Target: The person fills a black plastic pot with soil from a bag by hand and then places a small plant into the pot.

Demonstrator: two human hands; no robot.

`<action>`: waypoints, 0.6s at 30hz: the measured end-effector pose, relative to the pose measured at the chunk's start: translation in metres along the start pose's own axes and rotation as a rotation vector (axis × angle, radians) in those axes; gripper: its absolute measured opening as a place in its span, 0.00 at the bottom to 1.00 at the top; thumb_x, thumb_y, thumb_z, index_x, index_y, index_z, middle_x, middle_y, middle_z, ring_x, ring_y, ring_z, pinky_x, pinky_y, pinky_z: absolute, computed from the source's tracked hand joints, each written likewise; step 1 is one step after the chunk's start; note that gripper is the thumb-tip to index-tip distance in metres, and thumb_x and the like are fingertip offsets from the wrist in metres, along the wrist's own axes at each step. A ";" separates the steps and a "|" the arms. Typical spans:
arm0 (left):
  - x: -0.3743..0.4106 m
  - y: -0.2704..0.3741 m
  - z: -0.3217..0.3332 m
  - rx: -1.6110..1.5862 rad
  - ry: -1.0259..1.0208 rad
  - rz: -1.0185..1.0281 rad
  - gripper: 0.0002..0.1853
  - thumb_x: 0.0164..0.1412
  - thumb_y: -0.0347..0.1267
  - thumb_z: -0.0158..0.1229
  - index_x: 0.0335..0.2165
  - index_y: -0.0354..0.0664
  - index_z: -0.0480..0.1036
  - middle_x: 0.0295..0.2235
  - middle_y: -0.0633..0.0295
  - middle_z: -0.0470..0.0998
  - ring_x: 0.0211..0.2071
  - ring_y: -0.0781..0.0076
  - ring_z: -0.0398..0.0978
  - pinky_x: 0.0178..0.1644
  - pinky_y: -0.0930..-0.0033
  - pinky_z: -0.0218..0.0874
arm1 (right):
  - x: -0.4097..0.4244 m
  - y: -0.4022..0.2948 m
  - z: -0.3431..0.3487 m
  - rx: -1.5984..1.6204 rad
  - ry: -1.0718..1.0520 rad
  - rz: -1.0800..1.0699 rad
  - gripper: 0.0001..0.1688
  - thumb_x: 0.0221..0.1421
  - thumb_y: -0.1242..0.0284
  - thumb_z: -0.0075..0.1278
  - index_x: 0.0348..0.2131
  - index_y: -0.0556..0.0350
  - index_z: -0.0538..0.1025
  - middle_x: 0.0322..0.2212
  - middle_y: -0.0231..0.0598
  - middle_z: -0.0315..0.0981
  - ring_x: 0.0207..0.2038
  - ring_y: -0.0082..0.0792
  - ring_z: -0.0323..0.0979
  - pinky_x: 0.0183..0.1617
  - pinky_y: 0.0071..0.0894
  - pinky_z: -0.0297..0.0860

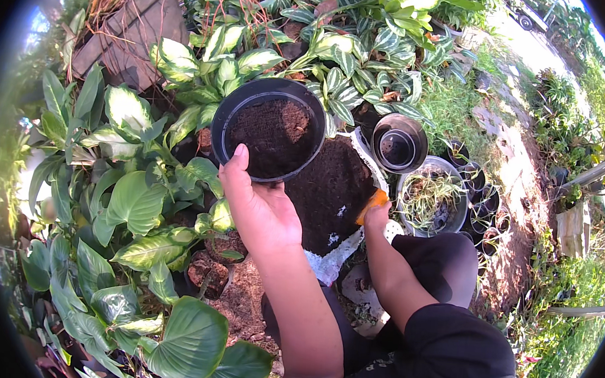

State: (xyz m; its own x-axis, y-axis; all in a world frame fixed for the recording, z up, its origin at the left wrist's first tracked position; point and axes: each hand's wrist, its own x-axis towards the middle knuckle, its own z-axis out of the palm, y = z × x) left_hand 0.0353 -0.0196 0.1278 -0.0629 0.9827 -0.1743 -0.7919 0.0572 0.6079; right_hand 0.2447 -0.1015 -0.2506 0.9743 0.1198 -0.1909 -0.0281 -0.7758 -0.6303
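My left hand (262, 207) grips a round black plastic pot (222, 132) by its near rim, thumb over the edge and fingers underneath. Dark soil (264, 129) covers the bottom of the pot, with a browner clump at the far right side. Beyond and below it lies a white sack (369, 156), spread wide around a mound of dark potting soil (328, 190). At the right edge of that mound my right hand (378, 217) holds an orange tool (373, 204). Its far end is not clearly visible, so I cannot tell its exact kind.
An empty-looking black pot (399, 143) stands right of the sack. Near it are a clear tub (432, 194) of grassy cuttings and several small black pots (483, 200). Leafy variegated plants (130, 121) crowd the left and far sides. A dirt path (514, 202) runs along the right.
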 end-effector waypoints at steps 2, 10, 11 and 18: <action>0.001 -0.003 0.002 0.006 -0.013 -0.009 0.22 0.55 0.38 0.62 0.46 0.45 0.67 0.48 0.62 0.71 0.50 0.69 0.68 0.55 0.62 0.57 | -0.003 -0.016 0.014 -0.009 -0.072 -0.127 0.20 0.63 0.68 0.37 0.53 0.51 0.60 0.35 0.64 0.75 0.40 0.65 0.74 0.44 0.59 0.68; 0.001 -0.009 0.003 0.031 -0.030 -0.044 0.24 0.55 0.37 0.60 0.50 0.46 0.66 0.48 0.64 0.71 0.50 0.70 0.68 0.55 0.62 0.57 | -0.021 -0.042 0.017 0.064 -0.285 -0.412 0.22 0.62 0.67 0.40 0.55 0.48 0.60 0.30 0.66 0.75 0.36 0.69 0.73 0.41 0.63 0.67; 0.001 -0.008 0.003 0.026 -0.037 -0.046 0.24 0.55 0.37 0.60 0.50 0.46 0.66 0.48 0.64 0.71 0.50 0.70 0.68 0.55 0.62 0.57 | -0.015 -0.037 0.014 0.106 -0.315 -0.454 0.22 0.62 0.67 0.40 0.55 0.48 0.61 0.30 0.65 0.75 0.36 0.69 0.73 0.41 0.63 0.67; 0.001 -0.010 0.002 -0.009 -0.048 -0.032 0.24 0.56 0.36 0.60 0.51 0.46 0.66 0.48 0.63 0.71 0.50 0.69 0.68 0.55 0.61 0.57 | 0.007 -0.031 0.017 0.204 -0.114 -0.298 0.20 0.61 0.69 0.41 0.52 0.54 0.63 0.38 0.66 0.73 0.43 0.67 0.71 0.46 0.59 0.65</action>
State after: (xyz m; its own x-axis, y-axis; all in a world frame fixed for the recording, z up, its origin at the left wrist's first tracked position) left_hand 0.0450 -0.0183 0.1231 -0.0083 0.9877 -0.1564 -0.7987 0.0876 0.5953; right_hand 0.2485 -0.0660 -0.2449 0.9154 0.3993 -0.0518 0.1980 -0.5586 -0.8055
